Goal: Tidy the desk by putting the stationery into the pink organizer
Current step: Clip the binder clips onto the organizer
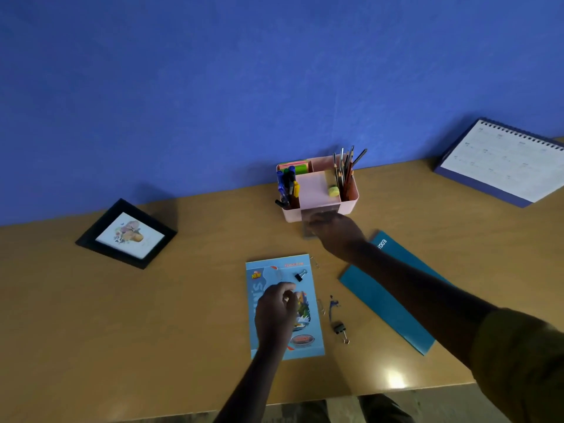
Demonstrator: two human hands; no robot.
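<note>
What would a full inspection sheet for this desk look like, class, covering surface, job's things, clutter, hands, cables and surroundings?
Surface: wooden desk, glare spot near its front edge.
Job's things: pink organizer by the wall, holding pens, pencils and sticky notes; one binder clip on the light blue booklet, another binder clip and paper clips loose on the desk.
Clutter: teal folder, framed picture, desk calendar.
Hands: left hand pinching something small over the booklet; right hand at the organizer's front, blurred.
Cables: nothing seen.
Surroundings: blue wall.
</note>
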